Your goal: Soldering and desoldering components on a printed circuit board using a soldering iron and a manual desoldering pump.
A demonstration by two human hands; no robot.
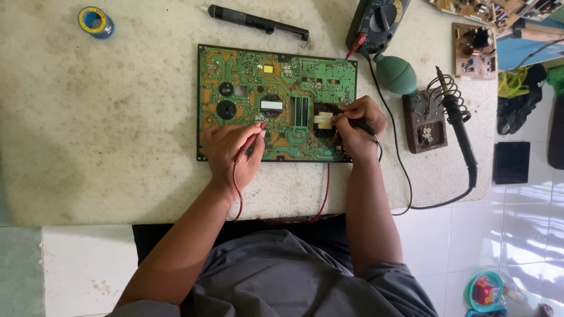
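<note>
A large green circuit board [247, 76] lies flat on a pale stone table [106, 141]. My left hand [229, 149] rests on the board's lower left part and grips a red test probe [254, 136], whose tip touches the board near the middle. My right hand [359, 126] grips a black test probe [359, 124] held against the board's lower right area beside a black and yellow transformer [323, 120]. A red lead [325, 194] and a black lead [392, 132] run from the probes toward a multimeter [376, 20] at the table's far edge.
A soldering iron [461, 132] sits in a coiled stand on a brown base [424, 120] right of the board. Beside it lies a green rubber blower bulb [396, 73]. A black pen-shaped tool [255, 22] and a blue solder spool [95, 22] lie at the back. Smaller circuit boards [474, 50] are far right.
</note>
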